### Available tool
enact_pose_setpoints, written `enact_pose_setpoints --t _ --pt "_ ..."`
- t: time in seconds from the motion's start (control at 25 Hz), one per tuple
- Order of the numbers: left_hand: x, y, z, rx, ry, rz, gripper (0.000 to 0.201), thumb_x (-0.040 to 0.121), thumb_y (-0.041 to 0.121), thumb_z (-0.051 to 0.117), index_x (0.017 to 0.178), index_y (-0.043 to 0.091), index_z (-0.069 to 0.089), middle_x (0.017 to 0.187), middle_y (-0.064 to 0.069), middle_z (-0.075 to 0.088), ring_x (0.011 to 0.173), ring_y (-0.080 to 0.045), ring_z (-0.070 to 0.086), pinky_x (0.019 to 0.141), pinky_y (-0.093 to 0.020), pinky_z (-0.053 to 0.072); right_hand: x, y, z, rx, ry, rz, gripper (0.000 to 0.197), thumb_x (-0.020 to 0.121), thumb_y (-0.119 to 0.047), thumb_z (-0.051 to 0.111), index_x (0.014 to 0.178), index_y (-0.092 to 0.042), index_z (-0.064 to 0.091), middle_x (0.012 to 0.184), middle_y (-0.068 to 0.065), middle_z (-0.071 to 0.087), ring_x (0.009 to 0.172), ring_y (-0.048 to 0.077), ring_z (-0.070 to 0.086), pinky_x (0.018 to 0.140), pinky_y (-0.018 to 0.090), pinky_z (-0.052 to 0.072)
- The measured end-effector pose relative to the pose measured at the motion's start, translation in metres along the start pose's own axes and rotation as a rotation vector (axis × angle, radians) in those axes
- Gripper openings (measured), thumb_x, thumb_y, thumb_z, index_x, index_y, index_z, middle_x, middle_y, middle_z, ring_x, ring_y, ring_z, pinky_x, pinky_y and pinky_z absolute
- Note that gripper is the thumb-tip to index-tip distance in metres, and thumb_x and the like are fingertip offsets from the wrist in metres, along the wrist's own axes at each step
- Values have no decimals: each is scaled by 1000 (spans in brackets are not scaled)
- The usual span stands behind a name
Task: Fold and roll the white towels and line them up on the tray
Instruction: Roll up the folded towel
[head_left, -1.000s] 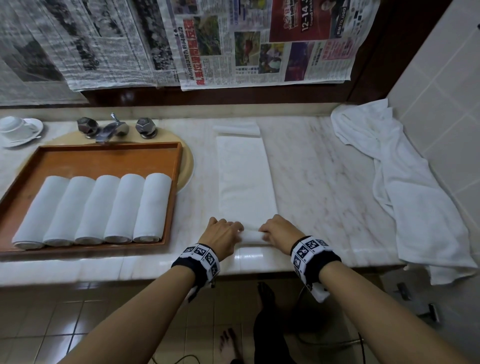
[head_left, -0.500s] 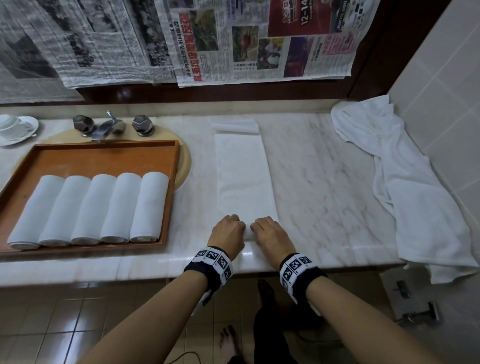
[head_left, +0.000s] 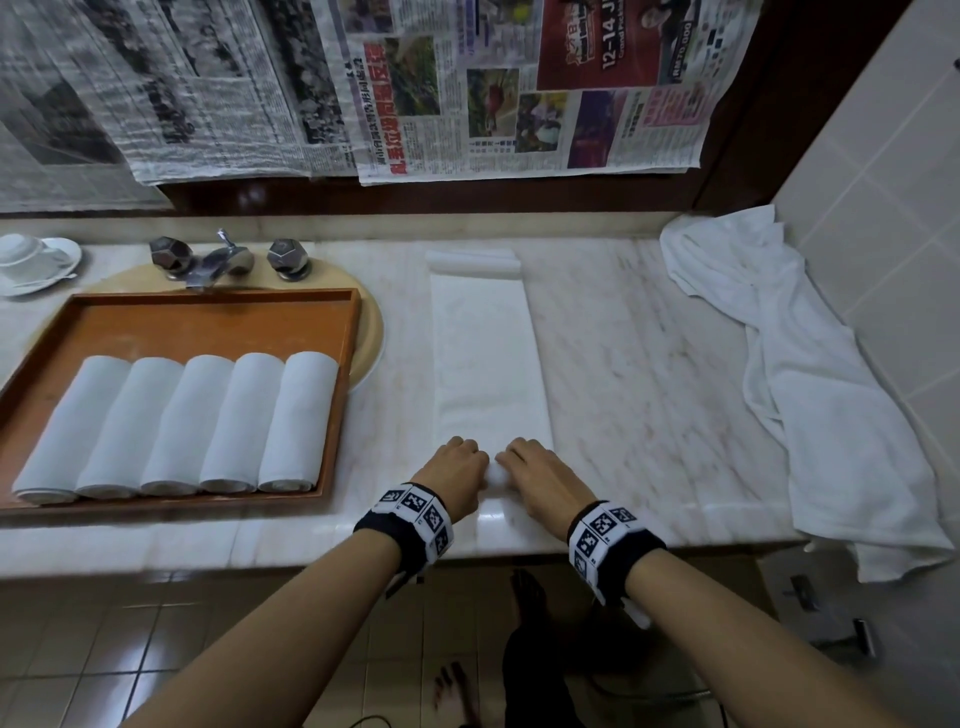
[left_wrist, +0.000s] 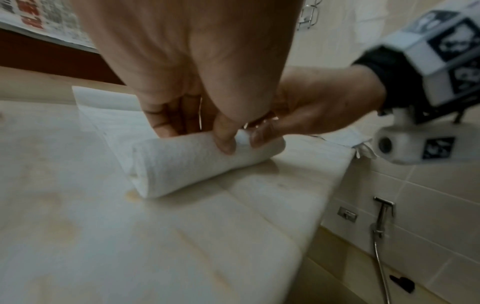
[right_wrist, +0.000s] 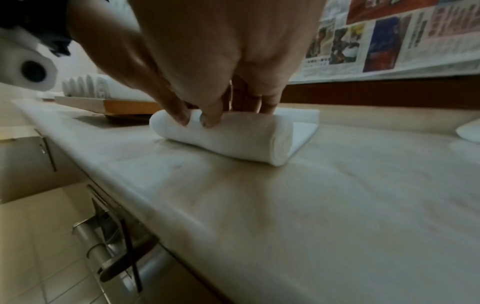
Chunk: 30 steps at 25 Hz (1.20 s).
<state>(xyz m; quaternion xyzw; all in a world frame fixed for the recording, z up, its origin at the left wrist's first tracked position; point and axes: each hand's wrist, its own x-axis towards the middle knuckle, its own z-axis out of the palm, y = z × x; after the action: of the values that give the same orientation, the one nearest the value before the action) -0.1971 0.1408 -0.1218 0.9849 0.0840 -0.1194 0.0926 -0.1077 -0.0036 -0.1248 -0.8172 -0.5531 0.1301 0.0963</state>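
A white towel (head_left: 488, 364) lies folded into a long strip on the marble counter, and its near end is wound into a short roll (left_wrist: 192, 164) (right_wrist: 241, 137). My left hand (head_left: 460, 465) (left_wrist: 197, 133) and right hand (head_left: 535, 470) (right_wrist: 231, 113) sit side by side on the roll. On each hand the fingers curl over the top and the thumb presses the near side. To the left, the brown tray (head_left: 208, 317) holds several rolled white towels (head_left: 176, 421) in a row.
A large loose white towel (head_left: 831, 415) drapes over the counter's right end and front edge. A small rolled towel (head_left: 472, 262) lies past the strip's far end. The faucet (head_left: 223, 260) and a cup on a saucer (head_left: 31, 260) stand behind the tray.
Both hands have drawn closer together and moved forward along the strip. The roll under them has grown thicker, and less of it shows between them.
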Motion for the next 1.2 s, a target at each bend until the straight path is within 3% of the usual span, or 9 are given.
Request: enact_pose_setpoints --t 0.2,0.28,0.4,0.56,0.68,0.84,0.96,1.12,1.2 --pt "-4 9 3 -112 174 -49 23 90 2 51 109 9 62 111 -6 56 104 -23 51 87 -27 42 22 7 -2 94 -167 130 28 95 -3 44 119 -6 58 116 11 53 111 27 47 91 35 40" --pt "-18 16 13 -195 248 -61 26 80 -8 58 99 9 65 102 -5 59 96 -24 54 77 -25 44 28 9 -5 84 -264 138 28 98 -9 43 122 -8 58 118 12 52 114 27 45 94 37 40" --pt "-19 12 30 -290 362 -36 30 64 -14 69 86 6 70 89 -7 61 82 -26 59 64 -27 49 19 3 2 -22 -75 112 29 94 -8 46 121 -8 57 119 11 50 111 28 46 89 36 41" --pt "15 -5 21 -357 260 -117 25 90 0 52 110 5 67 110 -9 59 105 -25 53 83 -25 40 -2 -7 28 -178 202 24 51 72 -13 72 120 -3 59 113 12 60 99 28 58 89 38 51" --pt "21 -4 20 -344 238 -131 31 92 -1 46 117 6 63 119 -8 56 111 -23 49 89 -23 38 2 3 31 -160 165 -3 52 72 -7 69 123 -2 56 113 12 59 100 29 57 94 41 49" --pt "-3 8 33 -342 459 -42 33 74 -8 68 106 0 62 107 -14 58 99 -27 52 88 -33 47 22 11 10 27 98 30 42 77 6 57 118 -4 60 112 12 61 104 31 56 97 39 42" --pt "-14 11 48 -378 556 -11 47 64 -14 74 107 -1 61 102 -15 60 97 -21 45 88 -28 40 23 11 6 109 -47 59 52 82 9 48 131 -8 53 124 9 55 115 27 47 100 30 31" --pt "-13 10 51 -386 492 -26 40 68 -16 68 103 2 62 97 -12 61 93 -23 49 85 -26 40 7 0 20 -17 191 39 47 76 1 36 116 -3 61 108 12 62 99 28 55 93 38 50" --pt "1 2 41 -361 399 -59 32 71 -13 62 98 2 63 95 -12 61 89 -28 55 82 -30 44 -2 -6 30 -85 229 39 47 77 -6 34 118 0 56 109 15 61 99 29 54 94 40 50"
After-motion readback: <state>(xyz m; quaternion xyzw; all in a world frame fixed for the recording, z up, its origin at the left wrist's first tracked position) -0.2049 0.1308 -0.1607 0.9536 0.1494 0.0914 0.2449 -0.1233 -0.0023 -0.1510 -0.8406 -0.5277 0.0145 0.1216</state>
